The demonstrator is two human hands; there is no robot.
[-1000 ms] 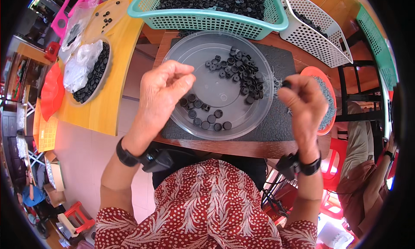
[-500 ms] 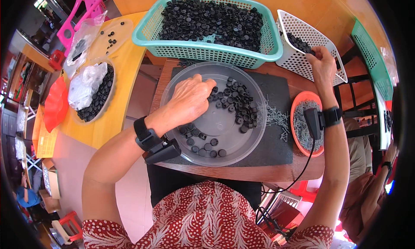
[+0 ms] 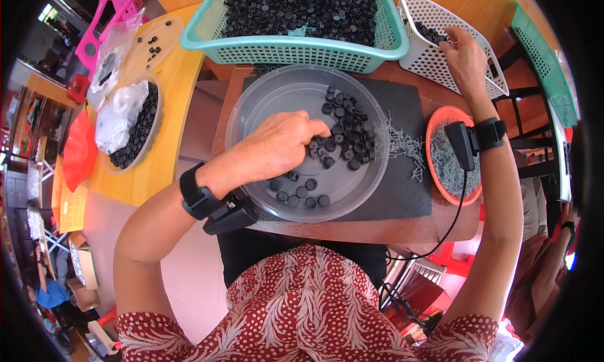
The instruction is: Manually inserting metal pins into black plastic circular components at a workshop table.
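Note:
Over the round clear plastic basin (image 3: 277,98), my left hand (image 3: 280,147) is closed with curled fingers. Its fingertips touch the black round caps (image 3: 352,126) heaped on the basin's right side; whether one is pinched there is hidden. A few more caps (image 3: 310,202) lie near the basin's front edge. My right hand (image 3: 467,63) reaches over the near side of the white perforated basket (image 3: 428,61). Thumb and fingers are bent together at the small black parts (image 3: 430,32) inside, and what they grip cannot be made out.
A green basket (image 3: 283,49) full of black caps stands at the back. Grey screws (image 3: 406,145) lie loose on the dark mat (image 3: 402,110), beside an orange bowl (image 3: 434,126) of screws. Leftward, a yellow table (image 3: 167,120) bears a tub of black caps (image 3: 135,135). A cable (image 3: 454,214) hangs from my right wrist.
My left hand has shifted right and slightly down, onto the heap of caps, some of which have moved. My right hand stays at the white basket. The whole view has shifted a little.

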